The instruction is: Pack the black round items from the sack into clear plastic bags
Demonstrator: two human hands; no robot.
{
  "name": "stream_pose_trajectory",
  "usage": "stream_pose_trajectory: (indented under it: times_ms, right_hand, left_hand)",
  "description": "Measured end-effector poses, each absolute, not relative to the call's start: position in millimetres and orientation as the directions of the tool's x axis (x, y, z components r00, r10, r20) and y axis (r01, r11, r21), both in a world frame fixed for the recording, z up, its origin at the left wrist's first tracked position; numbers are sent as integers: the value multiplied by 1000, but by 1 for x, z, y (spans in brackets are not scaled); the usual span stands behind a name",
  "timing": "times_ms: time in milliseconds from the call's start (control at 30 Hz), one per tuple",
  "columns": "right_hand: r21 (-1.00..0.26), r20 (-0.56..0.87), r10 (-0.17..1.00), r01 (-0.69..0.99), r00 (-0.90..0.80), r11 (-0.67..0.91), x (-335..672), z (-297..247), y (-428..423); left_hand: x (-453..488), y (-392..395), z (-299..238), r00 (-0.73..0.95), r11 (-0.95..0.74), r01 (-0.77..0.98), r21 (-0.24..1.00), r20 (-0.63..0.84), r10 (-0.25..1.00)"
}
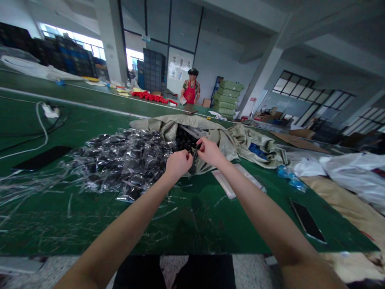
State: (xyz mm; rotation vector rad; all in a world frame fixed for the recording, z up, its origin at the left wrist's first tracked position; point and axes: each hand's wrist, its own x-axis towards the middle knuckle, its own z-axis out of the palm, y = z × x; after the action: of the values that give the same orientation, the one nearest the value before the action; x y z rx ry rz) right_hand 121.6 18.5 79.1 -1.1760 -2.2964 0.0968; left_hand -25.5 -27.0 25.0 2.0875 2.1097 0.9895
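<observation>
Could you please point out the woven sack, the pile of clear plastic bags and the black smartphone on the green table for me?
Woven sack (pixel 183 125): head view, on its upper fold.
Pile of clear plastic bags (pixel 120 164): head view, on the middle of the pile.
Black smartphone (pixel 307 221): head view, on its dark screen.

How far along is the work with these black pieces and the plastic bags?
Much looks done: a big heap of clear plastic bags with black contents lies on the green table. In hand: the right hand pinches a small dark piece beside the left hand. Left: more black pieces sit in the open woven sack.
</observation>
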Motion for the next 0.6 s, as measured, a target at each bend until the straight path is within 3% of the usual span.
stream_pose_trajectory:
  times_ms: [167,300,467,600]
  right_hand:
    - [-296,390,751,700,-532,650,122,86,5]
    - [-301,325,689,620,-647,725,123,84,-5]
    - [-334,239,639,556,-731,761,128,76,-6]
    - [-461,246,658,511,-712,726,140,58,14]
  left_hand:
    - [-34,-45,24,-76,-88,914,396,379,922]
    - [-43,-55,21,-42,-182,894,410,479,877]
    - [-49,-43,13,260,-497,612,616,436,861]
    - [-45,-18,-5,251,-379,507,774,288,924]
